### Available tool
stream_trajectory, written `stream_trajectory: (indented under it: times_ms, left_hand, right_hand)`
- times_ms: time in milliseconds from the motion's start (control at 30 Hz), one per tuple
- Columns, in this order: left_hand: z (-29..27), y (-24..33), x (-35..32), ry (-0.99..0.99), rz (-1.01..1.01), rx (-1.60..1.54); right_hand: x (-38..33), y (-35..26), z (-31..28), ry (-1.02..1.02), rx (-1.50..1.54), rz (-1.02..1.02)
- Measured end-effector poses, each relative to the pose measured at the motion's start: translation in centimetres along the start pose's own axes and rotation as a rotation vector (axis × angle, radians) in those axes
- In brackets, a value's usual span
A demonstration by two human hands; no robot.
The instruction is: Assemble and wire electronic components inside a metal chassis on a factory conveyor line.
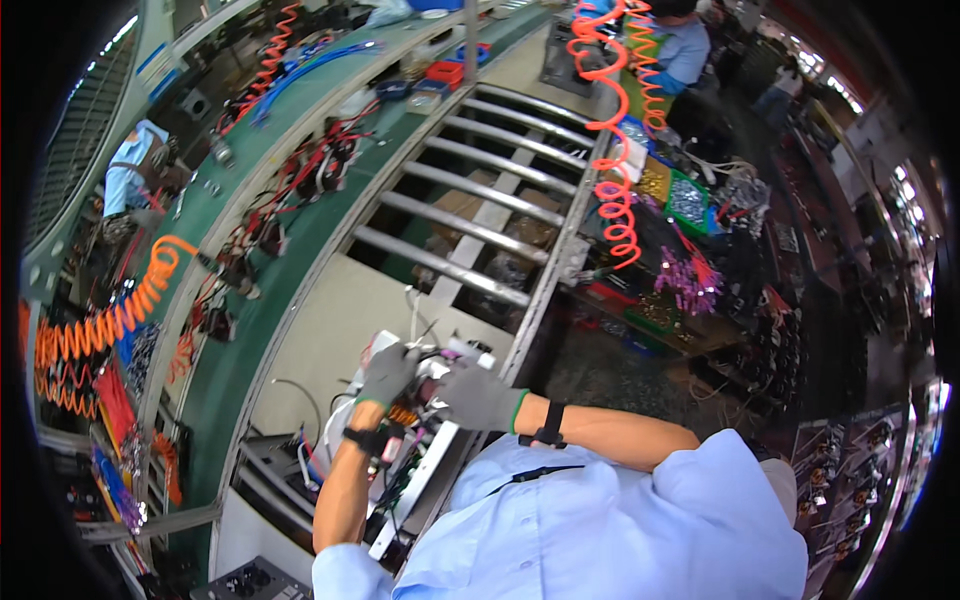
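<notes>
Both my hands wear grey gloves and work close together over an opened white appliance housing (432, 466) with wires and small parts inside. My left hand (388, 373) is closed at the housing's far left side; what its fingers hold is hidden. To its right, my right hand (478, 395) reaches in with its fingers bent together among the wires; I cannot make out what they grip. A copper-coloured coil (403, 414) shows below and between the hands. White wires (418, 305) stick up just beyond them. A thin dark cable (305, 392) curves out to the left.
Ahead, metal rollers (455, 268) run along the line. An orange coiled air hose (615, 215) hangs at the right, near bins of small parts (686, 200). A green conveyor (300, 235) carries wired parts at the left, by another orange coiled hose (110, 325). Other people (140, 170) work farther off.
</notes>
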State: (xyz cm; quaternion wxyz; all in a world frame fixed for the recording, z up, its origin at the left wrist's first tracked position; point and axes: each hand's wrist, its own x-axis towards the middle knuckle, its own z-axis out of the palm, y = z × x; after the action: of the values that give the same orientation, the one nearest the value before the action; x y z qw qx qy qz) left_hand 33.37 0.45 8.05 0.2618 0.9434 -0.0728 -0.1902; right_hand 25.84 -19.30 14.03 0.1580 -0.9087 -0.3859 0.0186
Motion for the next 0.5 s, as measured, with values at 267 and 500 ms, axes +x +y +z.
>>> stream_trajectory:
  times_ms: [267,500]
  left_hand:
    - [0.0,4.0,-4.8,0.198,-0.06,-0.032]
    - [1.9,7.0,-6.9,0.786,-0.196,-0.144]
  right_hand:
    - [-6.4,13.4,-1.0,0.426,0.426,0.389]
    - [-13.1,38.1,4.3,-0.239,-0.269,0.577]
